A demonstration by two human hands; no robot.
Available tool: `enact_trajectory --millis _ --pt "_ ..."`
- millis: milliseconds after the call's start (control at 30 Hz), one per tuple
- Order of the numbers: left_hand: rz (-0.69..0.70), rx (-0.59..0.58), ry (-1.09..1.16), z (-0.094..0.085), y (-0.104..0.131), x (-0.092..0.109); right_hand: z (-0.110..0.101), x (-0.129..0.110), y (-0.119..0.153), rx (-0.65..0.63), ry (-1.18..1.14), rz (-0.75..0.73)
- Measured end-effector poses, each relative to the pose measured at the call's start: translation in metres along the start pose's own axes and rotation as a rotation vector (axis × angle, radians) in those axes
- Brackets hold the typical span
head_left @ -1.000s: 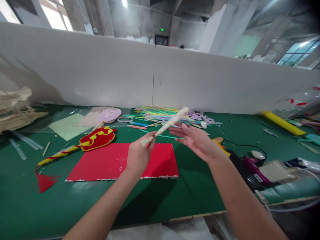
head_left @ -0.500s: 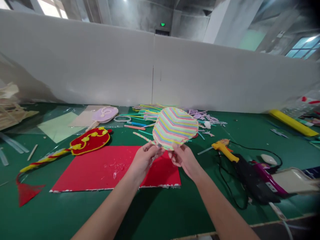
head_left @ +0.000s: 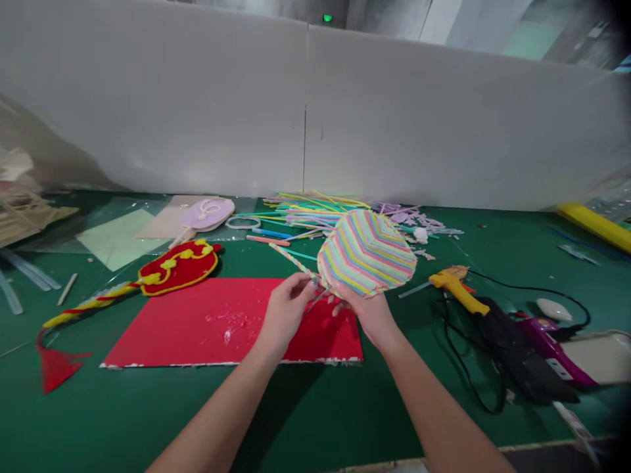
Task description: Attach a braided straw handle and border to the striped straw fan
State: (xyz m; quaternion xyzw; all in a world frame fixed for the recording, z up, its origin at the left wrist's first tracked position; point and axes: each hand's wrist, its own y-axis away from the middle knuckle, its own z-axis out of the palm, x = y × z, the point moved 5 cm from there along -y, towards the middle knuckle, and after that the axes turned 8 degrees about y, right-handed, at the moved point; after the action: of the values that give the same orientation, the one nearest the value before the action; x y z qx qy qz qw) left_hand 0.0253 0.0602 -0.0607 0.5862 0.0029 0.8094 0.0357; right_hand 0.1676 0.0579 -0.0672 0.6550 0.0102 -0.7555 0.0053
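A round fan face (head_left: 367, 253) covered in pastel zigzag stripes of pipe cleaner is held up above the red board (head_left: 197, 322). My right hand (head_left: 367, 316) grips its lower edge, thumb in front and fingers behind. At the lower left of the rim, my left hand (head_left: 288, 309) pinches a twisted pastel pipe cleaner (head_left: 290, 258), whose free end points up and left. A thin stick or wire pokes out between the hands; its kind is unclear. Left of the board lies a red fan (head_left: 180, 268) with yellow trim, a twisted handle and a red tassel.
Loose pipe cleaners (head_left: 315, 213) are heaped behind the striped fan. A lilac fan (head_left: 210, 215) lies at the back left. To the right are a yellow glue gun (head_left: 458, 289) with its cord and a purple power strip (head_left: 555, 348). A white partition (head_left: 197, 105) closes off the back.
The striped fan has tilted clockwise and shifted right, with my right hand further under its edge. My view has dipped slightly downward.
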Motion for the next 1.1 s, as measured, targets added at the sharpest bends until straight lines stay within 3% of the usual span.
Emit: enact_trajectory --millis 367,600,1100 --pt "0.010 -0.092 -0.001 0.000 -0.001 0.000 -0.002 -0.006 0.005 0.046 0.014 -0.003" --pt "0.048 -0.071 -0.002 0.001 -0.001 -0.001 -0.001 -0.005 0.006 0.039 0.046 -0.074" --pt "0.124 -0.065 -0.083 0.001 -0.001 0.000 0.000 0.004 0.004 0.030 0.010 -0.034"
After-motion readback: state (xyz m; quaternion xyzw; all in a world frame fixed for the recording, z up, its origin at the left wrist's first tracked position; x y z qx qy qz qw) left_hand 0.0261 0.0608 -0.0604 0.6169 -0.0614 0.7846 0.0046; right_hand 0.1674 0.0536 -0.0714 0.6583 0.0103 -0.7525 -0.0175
